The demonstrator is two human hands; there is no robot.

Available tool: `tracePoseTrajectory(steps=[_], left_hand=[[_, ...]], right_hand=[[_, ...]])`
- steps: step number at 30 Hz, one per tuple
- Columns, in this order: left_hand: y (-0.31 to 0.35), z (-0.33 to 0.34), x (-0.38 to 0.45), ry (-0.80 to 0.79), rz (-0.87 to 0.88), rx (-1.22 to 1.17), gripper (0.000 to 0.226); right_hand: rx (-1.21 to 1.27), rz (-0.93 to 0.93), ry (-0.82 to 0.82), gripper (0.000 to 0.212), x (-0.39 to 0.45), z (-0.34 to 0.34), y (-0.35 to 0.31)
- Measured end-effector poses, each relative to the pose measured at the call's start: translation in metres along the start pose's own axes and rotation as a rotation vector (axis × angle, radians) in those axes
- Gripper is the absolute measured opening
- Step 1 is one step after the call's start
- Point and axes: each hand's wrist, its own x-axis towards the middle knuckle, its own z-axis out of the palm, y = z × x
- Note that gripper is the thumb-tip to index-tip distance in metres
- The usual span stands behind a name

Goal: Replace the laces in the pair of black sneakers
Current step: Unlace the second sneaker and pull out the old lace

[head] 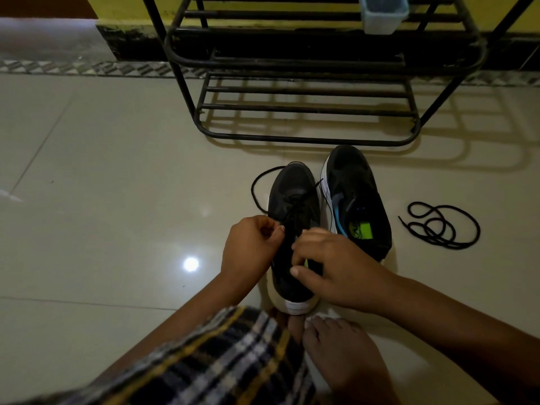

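Observation:
Two black sneakers stand side by side on the floor, toes pointing away from me. The left sneaker (295,194) carries a black lace through its eyelets, and one end of that lace (257,188) loops out onto the floor at its left. My left hand (251,249) pinches the lace at the shoe's left side. My right hand (330,264) holds the lace over the tongue near the top eyelets. The right sneaker (355,197) has no lace and shows a green insole label. A loose black lace (441,226) lies coiled on the floor to its right.
A black metal shoe rack (306,109) stands just beyond the sneakers, with a pale plastic container (382,13) on an upper shelf. My bare foot (342,355) and my knee under checked cloth (222,361) are close below the left sneaker. Glossy tiled floor (117,171) spreads to the left.

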Motion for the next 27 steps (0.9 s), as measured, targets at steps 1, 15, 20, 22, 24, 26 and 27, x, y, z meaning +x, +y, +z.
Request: tracePoseTrajectory(steps=[1, 15, 20, 22, 24, 26, 27], left_hand=[[0.0, -0.001, 0.0, 0.004, 0.003, 0.004, 0.012], [0.003, 0.0, -0.001, 0.009, -0.002, 0.017, 0.015], [0.004, 0.0, -0.001, 0.005, -0.005, 0.01, 0.014], [0.005, 0.0, -0.001, 0.004, -0.007, 0.009, 0.013], [0.005, -0.001, -0.001, 0.002, -0.013, 0.01, 0.013], [0.004, 0.0, -0.001, 0.002, -0.018, 0.015, 0.013], [0.004, 0.0, -0.001, 0.002, -0.019, 0.017, 0.013]], right_hand=[[0.016, 0.041, 0.004, 0.02, 0.001, -0.001, -0.002], [-0.118, -0.062, -0.184, 0.028, -0.001, 0.0, 0.0], [0.039, 0.077, 0.111, 0.023, 0.005, 0.002, 0.001], [0.046, 0.1, 0.13, 0.024, 0.005, 0.002, 0.004], [0.105, 0.068, 0.023, 0.026, 0.003, -0.003, 0.004], [0.206, 0.038, -0.113, 0.023, 0.001, -0.009, 0.0], [0.242, 0.043, -0.154, 0.02, 0.001, -0.012, -0.003]])
